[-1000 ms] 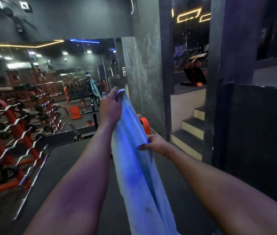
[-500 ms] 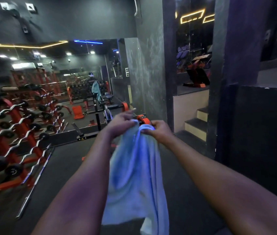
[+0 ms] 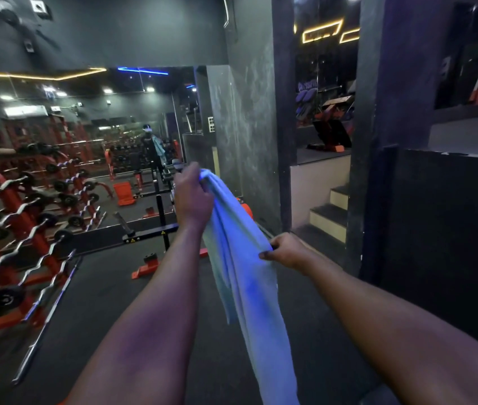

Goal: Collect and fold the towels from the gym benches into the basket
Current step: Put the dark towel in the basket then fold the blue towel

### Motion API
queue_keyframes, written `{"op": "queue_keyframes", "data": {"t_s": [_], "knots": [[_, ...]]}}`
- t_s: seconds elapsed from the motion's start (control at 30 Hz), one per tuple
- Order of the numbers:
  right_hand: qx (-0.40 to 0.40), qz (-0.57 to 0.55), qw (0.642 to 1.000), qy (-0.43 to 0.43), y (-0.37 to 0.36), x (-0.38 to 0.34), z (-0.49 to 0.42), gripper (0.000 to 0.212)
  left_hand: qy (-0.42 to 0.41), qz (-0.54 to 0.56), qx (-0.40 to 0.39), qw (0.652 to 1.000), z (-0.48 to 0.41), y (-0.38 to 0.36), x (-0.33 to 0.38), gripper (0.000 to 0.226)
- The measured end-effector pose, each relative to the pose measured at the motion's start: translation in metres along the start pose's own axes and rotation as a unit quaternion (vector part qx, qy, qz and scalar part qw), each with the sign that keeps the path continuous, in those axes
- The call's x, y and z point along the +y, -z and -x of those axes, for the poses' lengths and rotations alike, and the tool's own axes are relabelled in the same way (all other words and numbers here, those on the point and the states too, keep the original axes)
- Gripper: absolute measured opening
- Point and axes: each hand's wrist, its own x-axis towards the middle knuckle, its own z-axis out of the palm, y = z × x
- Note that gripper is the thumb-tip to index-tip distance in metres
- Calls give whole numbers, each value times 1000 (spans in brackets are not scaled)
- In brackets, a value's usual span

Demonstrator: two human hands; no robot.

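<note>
The pale blue cloth towel (image 3: 243,276) hangs above the dark rubber floor (image 3: 100,302), its top bunched tight in the left hand (image 3: 192,197), its right edge pinched by the right hand (image 3: 286,249). A loosened pinch could let layers slide askew, spoiling the fold.

The towel (image 3: 240,258) is pale blue, plain, with a stronger blue tint along its folds. The floor (image 3: 100,302) is dark grey. The barbell racks (image 3: 12,200) are orange-red, their curled bars (image 3: 24,211) chrome with black plates. The pillar (image 3: 246,141) is mottled grey. The steps (image 3: 331,211) are cream with dark treads. Ceiling strip lights (image 3: 36,75) glow yellow.
</note>
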Motion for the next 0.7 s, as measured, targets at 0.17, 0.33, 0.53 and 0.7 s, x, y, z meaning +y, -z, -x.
{"op": "queue_keyframes", "data": {"t_s": [0.17, 0.33, 0.53, 0.7], "knots": [[127, -30, 991, -26, -4, 19, 0, 33, 168, -296, 105, 934, -7, 13, 6, 22], [166, -117, 970, 131, 14, -40, -5, 34, 97, 93, -316, 939, 13, -8, -1, 18], [153, -122, 970, 142, 34, -64, -16, 22, 69, 64, -433, 897, 41, -23, -10, 18], [-40, -83, 994, 64, 31, -26, -6, 20, 32, 35, -197, 979, 39, -26, -10, 26]]}}
